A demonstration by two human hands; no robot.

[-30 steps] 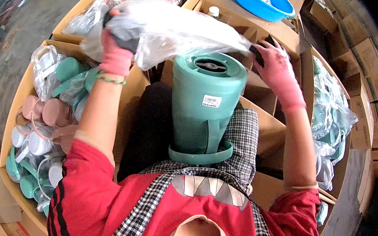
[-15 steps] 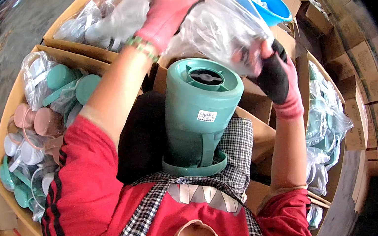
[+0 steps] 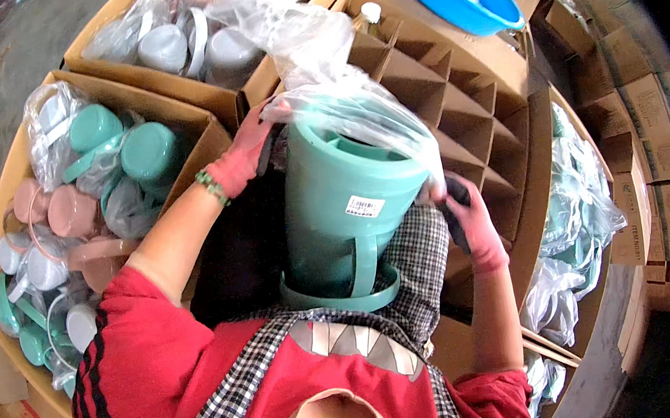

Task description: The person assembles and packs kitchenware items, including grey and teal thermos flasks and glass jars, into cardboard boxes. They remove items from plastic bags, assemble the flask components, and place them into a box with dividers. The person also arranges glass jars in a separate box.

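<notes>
A green plastic jug (image 3: 345,216) with a side handle and a small white label rests upside down on my lap. A clear plastic bag (image 3: 328,60) lies over its raised base, the loose end bunched beyond it. My left hand (image 3: 248,151), in a pink glove with dark fingers, is closed on the bag's edge at the jug's left rim. Opposite, my right hand (image 3: 472,220), gloved alike, pinches the bag's edge low at the right rim. Some fingertips of both hands are hidden.
At left, a cardboard box (image 3: 218,144) holds green, pink and white jugs; another box (image 3: 74,53) of bagged jugs stands beyond. Ahead are cardboard dividers (image 3: 458,95) and a blue basin (image 3: 443,9) with small white pieces. Bagged green items (image 3: 575,213) fill a box at right.
Both hands have come down from above and beyond the jug to its two sides. The bag, earlier held stretched in the air, now covers the jug's upturned base.
</notes>
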